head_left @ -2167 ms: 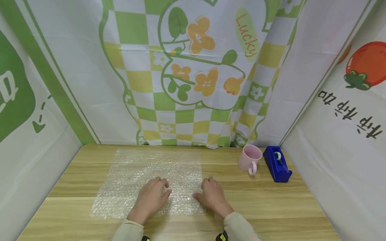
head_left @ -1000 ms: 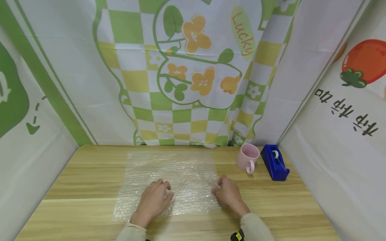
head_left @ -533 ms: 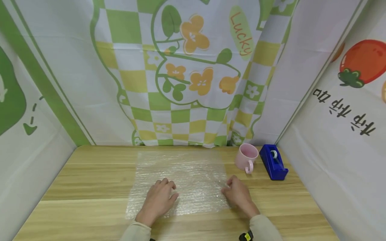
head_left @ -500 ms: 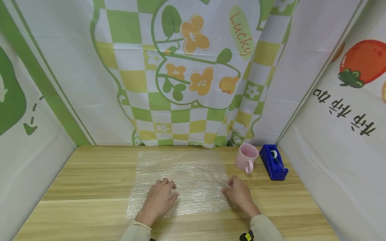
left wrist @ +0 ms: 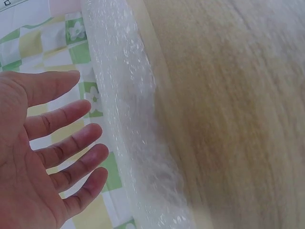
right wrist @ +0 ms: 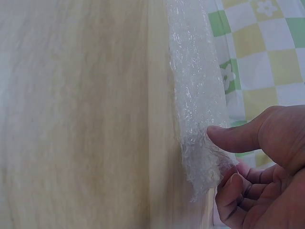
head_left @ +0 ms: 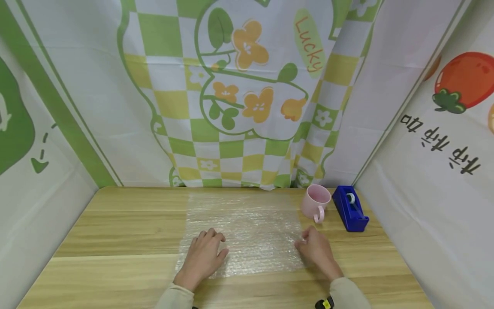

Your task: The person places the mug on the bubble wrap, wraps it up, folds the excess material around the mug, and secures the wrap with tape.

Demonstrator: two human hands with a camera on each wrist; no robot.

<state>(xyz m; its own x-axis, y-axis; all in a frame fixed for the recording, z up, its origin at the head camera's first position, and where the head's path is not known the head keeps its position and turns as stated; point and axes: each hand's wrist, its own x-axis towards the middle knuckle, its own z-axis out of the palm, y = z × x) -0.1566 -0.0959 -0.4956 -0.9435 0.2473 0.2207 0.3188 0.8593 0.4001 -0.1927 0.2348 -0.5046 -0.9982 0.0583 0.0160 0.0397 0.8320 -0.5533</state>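
Observation:
A clear sheet of bubble wrap [head_left: 254,231] lies flat on the wooden table. My right hand [head_left: 317,251] pinches its right edge between thumb and fingers, and the right wrist view shows the wrap [right wrist: 200,95] bunched at the thumb. Over the sheet's left part hovers or rests my left hand [head_left: 204,255]; in the left wrist view that hand [left wrist: 57,143] has its fingers spread and relaxed, with nothing in them. Just beyond my right hand stands a pink mug [head_left: 314,204], its handle toward me. A blue tape dispenser [head_left: 350,210] sits to the mug's right.
The wooden table [head_left: 115,236] reaches back to a green and yellow checked curtain [head_left: 231,159]. White printed fabric walls [head_left: 436,193] border it on both sides. The mug and dispenser occupy the back right corner.
The bubble wrap has slid to the right across the table, its edge following my right hand toward the mug. My left hand has shifted only slightly in view.

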